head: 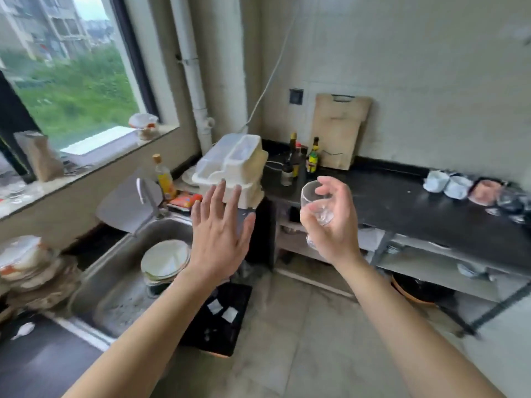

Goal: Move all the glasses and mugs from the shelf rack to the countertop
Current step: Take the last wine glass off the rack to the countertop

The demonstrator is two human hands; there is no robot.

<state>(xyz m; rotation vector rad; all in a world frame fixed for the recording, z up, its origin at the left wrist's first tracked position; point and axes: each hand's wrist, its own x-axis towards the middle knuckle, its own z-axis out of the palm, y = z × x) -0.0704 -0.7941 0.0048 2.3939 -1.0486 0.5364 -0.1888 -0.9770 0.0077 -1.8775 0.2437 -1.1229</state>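
right grip [330, 219] holds a clear glass [314, 203]; left grip [219, 234] spread wide, empty.

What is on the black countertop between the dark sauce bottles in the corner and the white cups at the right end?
In the head view, that stretch of the countertop between the bottles and the white cups looks bare.

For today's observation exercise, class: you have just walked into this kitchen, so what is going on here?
A person stands facing a corner kitchen. Their right hand holds a clear stemmed glass in the air, short of the black countertop. The left hand is open and empty, fingers spread, above the sink, where plates are stacked. Some cups or bowls, blurred, already sit at the countertop's far right.
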